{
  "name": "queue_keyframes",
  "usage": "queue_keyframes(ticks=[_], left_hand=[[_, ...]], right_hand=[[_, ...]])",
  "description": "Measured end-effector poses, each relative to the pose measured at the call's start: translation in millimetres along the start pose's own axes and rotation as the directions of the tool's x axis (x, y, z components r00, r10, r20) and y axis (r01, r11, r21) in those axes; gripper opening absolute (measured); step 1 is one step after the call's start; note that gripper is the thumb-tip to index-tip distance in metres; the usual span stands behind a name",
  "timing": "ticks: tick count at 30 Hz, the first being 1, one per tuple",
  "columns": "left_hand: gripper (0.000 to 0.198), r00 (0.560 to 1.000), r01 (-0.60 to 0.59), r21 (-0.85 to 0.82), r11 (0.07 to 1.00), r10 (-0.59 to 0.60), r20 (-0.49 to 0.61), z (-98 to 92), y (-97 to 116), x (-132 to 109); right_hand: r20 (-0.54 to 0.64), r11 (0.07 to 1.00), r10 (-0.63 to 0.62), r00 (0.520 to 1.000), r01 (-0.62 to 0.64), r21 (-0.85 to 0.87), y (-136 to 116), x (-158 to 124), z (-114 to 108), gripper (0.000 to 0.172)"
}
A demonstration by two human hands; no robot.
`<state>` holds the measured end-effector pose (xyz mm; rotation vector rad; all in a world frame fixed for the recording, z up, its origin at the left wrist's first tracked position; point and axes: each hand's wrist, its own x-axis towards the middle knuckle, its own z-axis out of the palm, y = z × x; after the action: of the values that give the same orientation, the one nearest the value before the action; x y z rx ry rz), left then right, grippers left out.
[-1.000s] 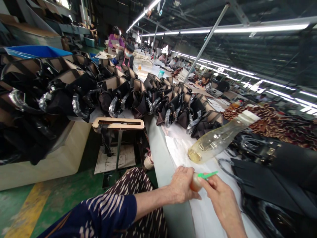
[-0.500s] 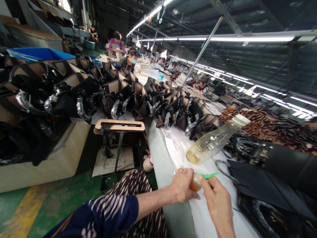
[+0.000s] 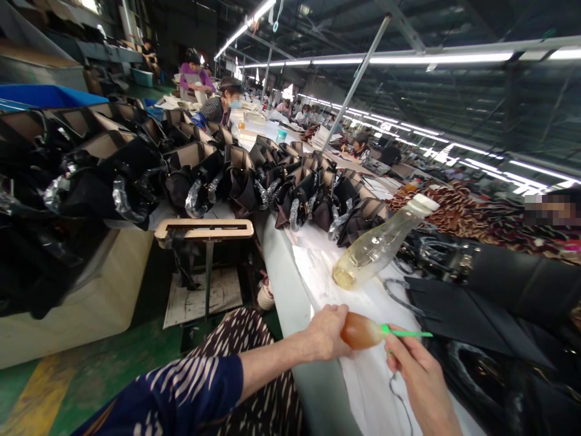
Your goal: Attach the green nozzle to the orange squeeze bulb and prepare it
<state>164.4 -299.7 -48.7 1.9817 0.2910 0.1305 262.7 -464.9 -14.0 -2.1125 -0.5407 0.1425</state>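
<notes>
My left hand (image 3: 327, 332) is closed round the rear of a small amber squeeze bottle (image 3: 361, 331) with a thin green nozzle (image 3: 406, 333). It holds the bottle level over the white-covered worktable (image 3: 327, 266). My right hand (image 3: 415, 370) is just below the nozzle, fingers curled and pinched near its base; what they grip is not clear. A clear plastic bottle (image 3: 379, 245) with pale yellow liquid and a white cap lies tilted on the table beyond my hands.
Black bag pieces (image 3: 458, 312) and black handbags (image 3: 512, 281) lie to the right. Rows of dark bags in cardboard inserts (image 3: 254, 175) fill the table's far end. A wooden stand (image 3: 204, 229) is on the left. Other people work further along.
My hands have drawn apart: the amber bottle now shows in full with its green nozzle pointing right, and my right hand has dropped below it. The camera has shifted a little.
</notes>
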Motion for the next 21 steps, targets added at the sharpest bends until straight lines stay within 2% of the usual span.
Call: queue_keyframes(ticks=[5, 7, 8, 10, 12, 14, 17, 19, 21], left_hand=[[0.078, 0.996, -0.039, -0.073, 0.997, 0.034, -0.077, 1.8, -0.6, 0.5], [0.081, 0.994, -0.064, -0.218, 0.974, 0.041, -0.106, -0.9, 2.9, -4.8], [0.082, 0.993, -0.079, -0.354, 0.932, 0.042, -0.112, -2.6, 6.1, -8.0], [0.086, 0.994, -0.099, -0.667, 0.738, 0.039, -0.104, -6.2, 14.8, -15.2], [0.092, 0.998, -0.066, -0.883, 0.464, 0.029, -0.059, -10.2, 24.4, -22.4], [0.089, 1.0, -0.012, -0.977, 0.213, 0.026, -0.006, -14.6, 32.0, -28.9], [0.057, 0.992, 0.128, -0.984, -0.127, 0.019, 0.127, -22.1, 35.3, -35.5], [0.045, 0.962, 0.261, -0.934, -0.243, -0.013, 0.272, -27.0, 32.3, -38.4], [0.043, 0.912, 0.393, -0.887, -0.241, -0.019, 0.409, -31.0, 27.6, -41.1]], right_hand=[[0.067, 0.998, -0.015, 0.998, 0.019, -0.058, -23.2, 5.5, -8.8, 0.057], [0.079, 0.996, -0.021, 0.997, 0.028, -0.084, -38.4, 5.5, -15.1, 0.056], [0.075, 0.995, -0.03, 0.997, 0.037, -0.098, -47.4, 4.5, -18.2, 0.056], [0.055, 0.987, -0.071, 0.996, 0.078, -0.138, -67.2, 0.7, -23.5, 0.055], [0.047, 0.97, -0.137, 0.989, 0.144, -0.195, -86.1, -4.9, -26.6, 0.053], [0.052, 0.952, -0.196, 0.979, 0.202, -0.228, -99.3, -10.7, -27.3, 0.052], [0.116, 0.948, -0.222, 0.968, 0.242, -0.207, -104.0, -17.9, -25.0, 0.052], [0.22, 0.948, -0.208, 0.953, 0.251, -0.193, -100.7, -22.3, -22.1, 0.052], [0.265, 0.952, -0.2, 0.943, 0.251, -0.173, -97.5, -26.5, -19.2, 0.049]])
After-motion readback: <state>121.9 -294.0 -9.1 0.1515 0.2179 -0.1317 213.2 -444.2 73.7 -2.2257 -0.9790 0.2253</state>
